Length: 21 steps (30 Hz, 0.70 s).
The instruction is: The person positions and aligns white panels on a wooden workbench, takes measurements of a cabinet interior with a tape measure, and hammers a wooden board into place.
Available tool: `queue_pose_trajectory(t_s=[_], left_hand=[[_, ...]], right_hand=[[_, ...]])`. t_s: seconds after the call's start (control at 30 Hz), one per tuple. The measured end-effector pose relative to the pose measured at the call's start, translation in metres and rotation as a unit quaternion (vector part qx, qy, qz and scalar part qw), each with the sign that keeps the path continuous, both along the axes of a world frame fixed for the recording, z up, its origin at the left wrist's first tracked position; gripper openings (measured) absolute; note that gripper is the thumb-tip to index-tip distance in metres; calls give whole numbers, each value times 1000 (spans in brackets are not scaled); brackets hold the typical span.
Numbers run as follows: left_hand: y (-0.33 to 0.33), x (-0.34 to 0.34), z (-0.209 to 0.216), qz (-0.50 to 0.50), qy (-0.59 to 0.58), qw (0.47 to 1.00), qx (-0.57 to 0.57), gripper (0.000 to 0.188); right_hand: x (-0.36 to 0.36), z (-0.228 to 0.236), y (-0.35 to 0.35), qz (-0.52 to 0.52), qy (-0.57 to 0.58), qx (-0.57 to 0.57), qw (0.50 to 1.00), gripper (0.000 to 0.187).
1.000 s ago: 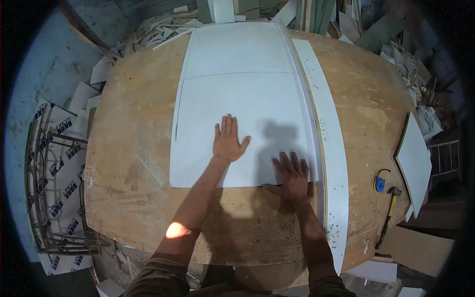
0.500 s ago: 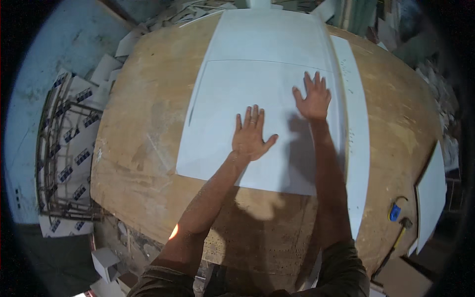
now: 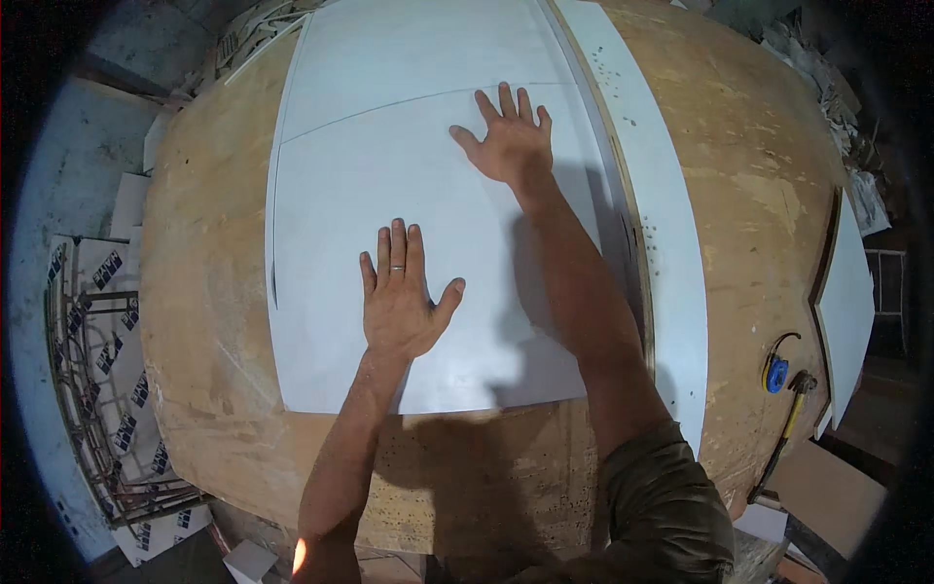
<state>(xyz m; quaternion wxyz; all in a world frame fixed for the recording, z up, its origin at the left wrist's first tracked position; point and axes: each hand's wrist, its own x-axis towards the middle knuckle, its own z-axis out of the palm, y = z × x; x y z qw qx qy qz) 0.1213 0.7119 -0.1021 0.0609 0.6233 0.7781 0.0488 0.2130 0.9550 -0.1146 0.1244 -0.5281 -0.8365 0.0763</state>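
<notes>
A large white sheet lies flat on a worn plywood table. My left hand rests palm down on the sheet's near middle, fingers spread, a ring on one finger. My right hand is stretched farther out, flat on the sheet near its far right part, just at a seam where a second white sheet lies behind. Neither hand holds anything. A long white strip runs along the right side of the sheets.
A blue tape measure and a hammer with a yellow handle lie at the table's right edge, beside a white offcut panel. Printed cardboard and a metal rack stand on the floor at left. Scrap pieces pile up behind the table.
My right hand has slid forward from the sheet's near edge to its far part. My left hand stayed flat on the sheet. The view has moved closer over the table.
</notes>
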Motion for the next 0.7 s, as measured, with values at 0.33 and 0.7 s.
queue_pose_trajectory(t_s=[0.33, 0.7], left_hand=[[8, -15, -3, 1, 6, 1000, 10, 88], [23, -24, -7, -8, 17, 999, 43, 88]], right_hand=[[-20, -11, 11, -3, 11, 41, 999, 78], [-27, -7, 26, -18, 0, 66, 998, 77]])
